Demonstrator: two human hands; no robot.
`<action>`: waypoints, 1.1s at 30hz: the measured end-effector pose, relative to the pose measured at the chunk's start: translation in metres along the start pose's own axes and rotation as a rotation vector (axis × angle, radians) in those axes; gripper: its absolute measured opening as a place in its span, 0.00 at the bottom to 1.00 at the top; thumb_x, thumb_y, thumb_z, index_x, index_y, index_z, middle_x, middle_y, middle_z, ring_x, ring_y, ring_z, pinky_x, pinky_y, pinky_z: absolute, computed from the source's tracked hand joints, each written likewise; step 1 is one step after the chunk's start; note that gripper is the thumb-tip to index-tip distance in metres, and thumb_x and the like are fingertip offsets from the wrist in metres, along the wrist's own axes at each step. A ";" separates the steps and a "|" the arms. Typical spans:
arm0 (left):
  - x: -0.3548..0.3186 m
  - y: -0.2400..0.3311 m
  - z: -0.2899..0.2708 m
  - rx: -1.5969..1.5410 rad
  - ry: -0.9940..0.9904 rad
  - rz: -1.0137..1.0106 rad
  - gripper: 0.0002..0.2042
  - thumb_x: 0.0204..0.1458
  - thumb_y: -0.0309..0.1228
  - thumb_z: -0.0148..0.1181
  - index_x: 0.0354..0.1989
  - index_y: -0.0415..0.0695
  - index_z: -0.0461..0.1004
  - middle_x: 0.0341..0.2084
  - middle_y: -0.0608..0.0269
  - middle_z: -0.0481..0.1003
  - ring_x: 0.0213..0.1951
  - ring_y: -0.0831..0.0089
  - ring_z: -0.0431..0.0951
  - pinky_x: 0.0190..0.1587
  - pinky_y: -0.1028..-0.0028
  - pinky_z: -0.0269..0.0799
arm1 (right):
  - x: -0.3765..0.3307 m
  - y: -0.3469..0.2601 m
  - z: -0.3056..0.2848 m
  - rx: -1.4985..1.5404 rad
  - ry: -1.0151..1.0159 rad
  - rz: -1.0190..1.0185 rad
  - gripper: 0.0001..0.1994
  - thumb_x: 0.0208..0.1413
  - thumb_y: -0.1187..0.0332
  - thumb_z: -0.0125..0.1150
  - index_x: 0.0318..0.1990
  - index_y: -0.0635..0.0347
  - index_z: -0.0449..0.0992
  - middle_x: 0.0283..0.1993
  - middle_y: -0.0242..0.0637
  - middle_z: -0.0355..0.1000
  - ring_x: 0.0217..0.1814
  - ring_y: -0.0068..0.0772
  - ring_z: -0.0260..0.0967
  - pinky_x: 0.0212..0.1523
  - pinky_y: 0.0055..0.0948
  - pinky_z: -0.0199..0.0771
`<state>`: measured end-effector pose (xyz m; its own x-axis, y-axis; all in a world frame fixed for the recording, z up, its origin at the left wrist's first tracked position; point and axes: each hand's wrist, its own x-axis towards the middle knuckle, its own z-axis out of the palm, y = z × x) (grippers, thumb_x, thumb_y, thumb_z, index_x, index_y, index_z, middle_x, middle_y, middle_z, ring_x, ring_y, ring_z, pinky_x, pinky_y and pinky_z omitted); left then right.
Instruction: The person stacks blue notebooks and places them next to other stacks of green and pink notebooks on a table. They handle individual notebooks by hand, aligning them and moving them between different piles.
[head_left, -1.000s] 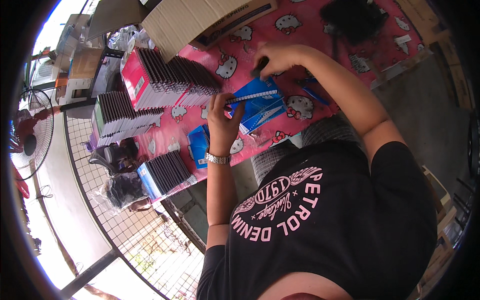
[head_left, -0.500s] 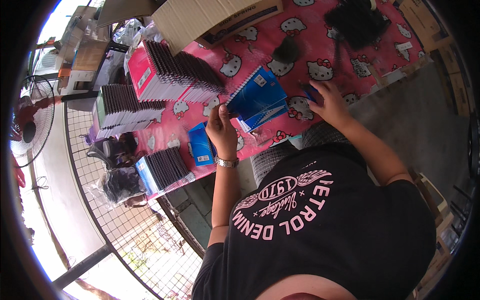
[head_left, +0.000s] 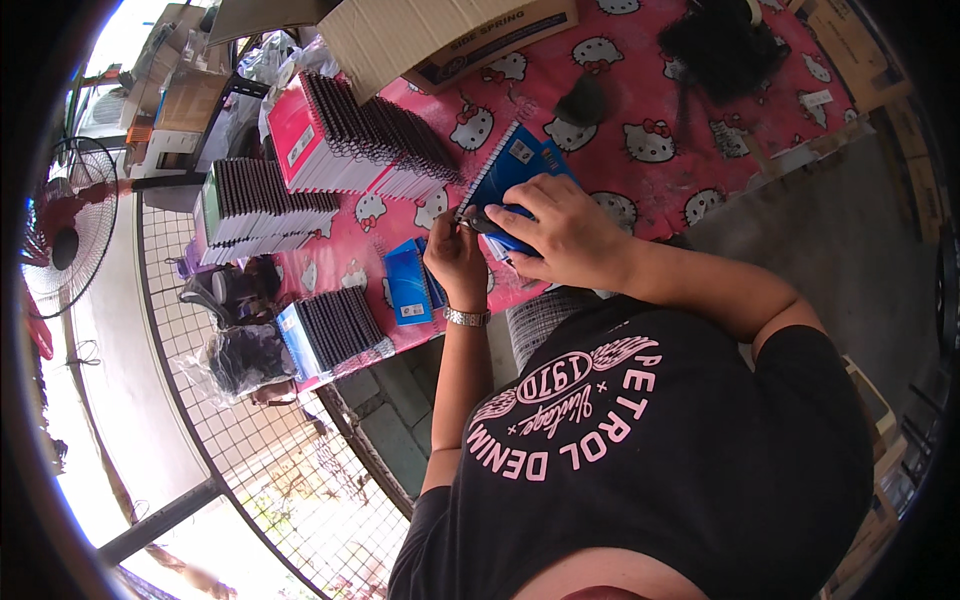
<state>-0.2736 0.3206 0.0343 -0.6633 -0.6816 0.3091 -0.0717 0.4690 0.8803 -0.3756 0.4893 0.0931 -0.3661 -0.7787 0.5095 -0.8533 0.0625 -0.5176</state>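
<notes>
Possibly at risk of slipping: blue spiral notebook [head_left: 517,165] kept tilted above the table edge, supported only at its lower corner. Probably enough, a small loosening of the pinch, to let it drop onto the pink tablecloth [head_left: 640,195] or past the edge toward the lap. Also a likely danger for the fingertips of the left hand [head_left: 455,258], placed very close to the tip of the small dark tool [head_left: 488,222]; could be nipped or scratched if the tool jumps off the wire. Could bend the coil or tear the cover corner as well, with too much force.

Left hand: fingertips gathered and pinching the corner of the notebook near the end of the spiral. Right hand [head_left: 562,232]: fingers curled and pressed together over the tool and over the lower part of the cover. Hard to tell what kind of tool, being mostly hidden under the hand.

Notebook itself: bright blue cover with some lighter print, dark wire coil along one long side, thin and flat, apparently undamaged. Held between both hands, just in front of the chest, over the near edge of the table. Beside it, further left, a leaning row of red notebooks [head_left: 345,135], and a few small blue notebooks [head_left: 408,285] lying flat near the left wrist.
</notes>
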 end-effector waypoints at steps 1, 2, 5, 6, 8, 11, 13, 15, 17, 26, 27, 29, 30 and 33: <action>0.001 -0.001 -0.002 0.084 0.010 0.033 0.05 0.54 0.19 0.59 0.39 0.36 0.76 0.30 0.58 0.79 0.30 0.74 0.79 0.34 0.76 0.75 | -0.001 -0.002 0.002 0.059 -0.035 0.043 0.23 0.46 0.61 0.67 0.51 0.62 0.76 0.46 0.42 0.69 0.49 0.42 0.68 0.46 0.35 0.70; 0.001 0.001 -0.002 0.163 0.017 0.066 0.05 0.53 0.18 0.60 0.39 0.36 0.76 0.30 0.57 0.79 0.29 0.73 0.79 0.33 0.75 0.75 | -0.003 -0.003 0.003 0.114 -0.071 0.089 0.23 0.48 0.61 0.66 0.51 0.63 0.76 0.46 0.42 0.69 0.49 0.40 0.69 0.44 0.33 0.71; -0.006 0.014 -0.006 0.312 0.063 0.226 0.07 0.50 0.18 0.61 0.38 0.37 0.76 0.31 0.55 0.78 0.29 0.68 0.79 0.31 0.72 0.76 | 0.005 0.001 0.004 1.345 -0.443 0.841 0.22 0.53 0.61 0.64 0.52 0.66 0.76 0.47 0.44 0.70 0.49 0.36 0.71 0.41 0.29 0.73; -0.006 0.017 -0.007 0.242 0.079 0.229 0.07 0.51 0.18 0.60 0.38 0.37 0.76 0.31 0.55 0.78 0.30 0.66 0.79 0.31 0.71 0.76 | 0.001 0.004 0.004 1.494 -0.434 0.865 0.22 0.56 0.59 0.63 0.52 0.66 0.75 0.48 0.45 0.71 0.49 0.35 0.72 0.45 0.30 0.73; -0.021 0.015 -0.028 0.096 0.073 0.164 0.07 0.55 0.18 0.58 0.42 0.36 0.75 0.35 0.56 0.78 0.33 0.67 0.79 0.32 0.71 0.78 | -0.011 0.004 -0.002 0.979 -0.305 0.518 0.21 0.55 0.61 0.64 0.52 0.65 0.75 0.49 0.44 0.70 0.50 0.37 0.71 0.48 0.31 0.73; -0.040 -0.012 -0.076 -0.239 0.384 -0.153 0.08 0.59 0.22 0.55 0.46 0.36 0.72 0.36 0.59 0.75 0.34 0.72 0.78 0.31 0.75 0.80 | -0.033 0.027 -0.018 0.457 -0.076 0.326 0.22 0.50 0.63 0.66 0.53 0.61 0.74 0.51 0.44 0.69 0.55 0.43 0.68 0.54 0.37 0.70; -0.053 -0.039 -0.120 -0.385 0.525 -0.329 0.11 0.60 0.24 0.55 0.50 0.37 0.70 0.36 0.59 0.76 0.34 0.75 0.77 0.27 0.79 0.76 | -0.055 0.060 -0.025 0.250 0.033 0.411 0.23 0.49 0.64 0.66 0.54 0.59 0.74 0.52 0.44 0.68 0.55 0.45 0.67 0.56 0.40 0.68; -0.061 -0.069 -0.148 -0.176 0.502 -0.466 0.11 0.58 0.25 0.58 0.48 0.36 0.72 0.36 0.59 0.76 0.33 0.75 0.75 0.28 0.78 0.73 | -0.091 0.099 -0.019 0.005 0.039 0.447 0.22 0.49 0.64 0.67 0.52 0.58 0.74 0.51 0.43 0.67 0.54 0.47 0.67 0.57 0.41 0.67; -0.069 -0.101 -0.163 0.113 0.455 -0.497 0.11 0.57 0.26 0.60 0.46 0.35 0.73 0.37 0.60 0.76 0.32 0.75 0.74 0.29 0.77 0.72 | -0.106 0.124 -0.014 -0.160 0.009 0.385 0.20 0.48 0.63 0.67 0.49 0.57 0.74 0.49 0.43 0.67 0.52 0.48 0.67 0.56 0.42 0.66; -0.050 -0.092 -0.109 0.777 0.436 -0.150 0.14 0.48 0.26 0.67 0.44 0.38 0.75 0.41 0.54 0.71 0.46 0.59 0.71 0.47 0.63 0.70 | -0.067 0.239 -0.049 -0.697 0.229 0.621 0.13 0.54 0.61 0.63 0.43 0.57 0.74 0.43 0.44 0.70 0.45 0.49 0.71 0.45 0.44 0.75; -0.039 -0.073 -0.093 0.726 0.435 -0.058 0.15 0.48 0.25 0.67 0.45 0.39 0.75 0.42 0.54 0.70 0.48 0.58 0.71 0.49 0.62 0.70 | -0.068 0.246 -0.048 -0.712 0.159 0.690 0.14 0.54 0.61 0.63 0.44 0.57 0.74 0.43 0.45 0.70 0.45 0.50 0.72 0.45 0.45 0.75; -0.020 -0.026 -0.051 0.563 0.166 0.144 0.16 0.47 0.25 0.67 0.46 0.41 0.76 0.43 0.52 0.71 0.48 0.56 0.72 0.51 0.61 0.69 | -0.069 0.261 -0.049 -0.693 0.125 0.711 0.15 0.52 0.63 0.64 0.45 0.58 0.74 0.42 0.45 0.71 0.44 0.51 0.73 0.45 0.44 0.76; -0.012 -0.007 -0.032 0.552 -0.007 0.281 0.17 0.46 0.25 0.68 0.46 0.42 0.76 0.44 0.52 0.71 0.48 0.56 0.72 0.51 0.61 0.70 | -0.071 0.266 -0.052 -0.689 0.112 0.726 0.16 0.51 0.64 0.65 0.46 0.58 0.73 0.42 0.46 0.71 0.44 0.52 0.74 0.45 0.44 0.77; 0.003 0.047 0.010 0.571 -0.421 0.609 0.17 0.45 0.25 0.66 0.46 0.44 0.75 0.45 0.55 0.72 0.46 0.58 0.73 0.48 0.61 0.71 | -0.067 0.269 -0.060 -0.684 0.131 0.842 0.20 0.49 0.67 0.66 0.50 0.58 0.73 0.41 0.47 0.73 0.44 0.51 0.75 0.44 0.44 0.77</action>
<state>-0.2864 0.3469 0.0728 -0.9141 -0.0206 0.4050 0.0955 0.9597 0.2645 -0.6033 0.5952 -0.0393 -0.9313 -0.2537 0.2612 -0.3217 0.9093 -0.2638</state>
